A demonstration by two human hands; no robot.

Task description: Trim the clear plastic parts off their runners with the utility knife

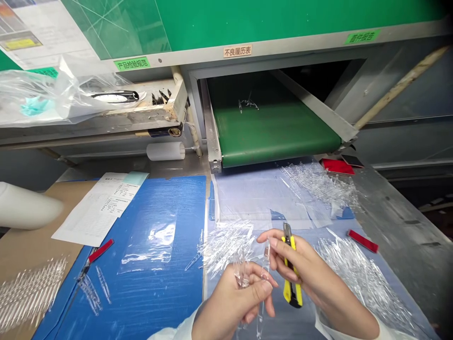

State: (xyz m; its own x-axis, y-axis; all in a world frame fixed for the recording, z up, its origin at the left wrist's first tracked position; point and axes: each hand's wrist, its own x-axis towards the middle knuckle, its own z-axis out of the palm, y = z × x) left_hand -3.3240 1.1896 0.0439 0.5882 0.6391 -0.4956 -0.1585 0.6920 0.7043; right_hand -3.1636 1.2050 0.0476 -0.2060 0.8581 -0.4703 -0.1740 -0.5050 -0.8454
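My left hand (247,293) is closed around several clear plastic pieces (261,311), slim and see-through, which stick out above and below the fingers. Close to it, my right hand (297,257) holds a yellow and black utility knife (293,295) across its palm, handle pointing down. The thumb and forefinger of that hand also pinch the top of one clear piece (267,250). A pile of similar clear parts (228,245) lies just beyond the left hand. To the right of my right forearm spreads a larger pile of clear slivers (364,278).
A green conveyor belt (272,127) carries a small clear piece toward the bench. Papers (102,208) and a clear bag (152,241) lie on the left. Rows of clear parts (33,293) sit on brown board. A red strip (363,241) lies at right.
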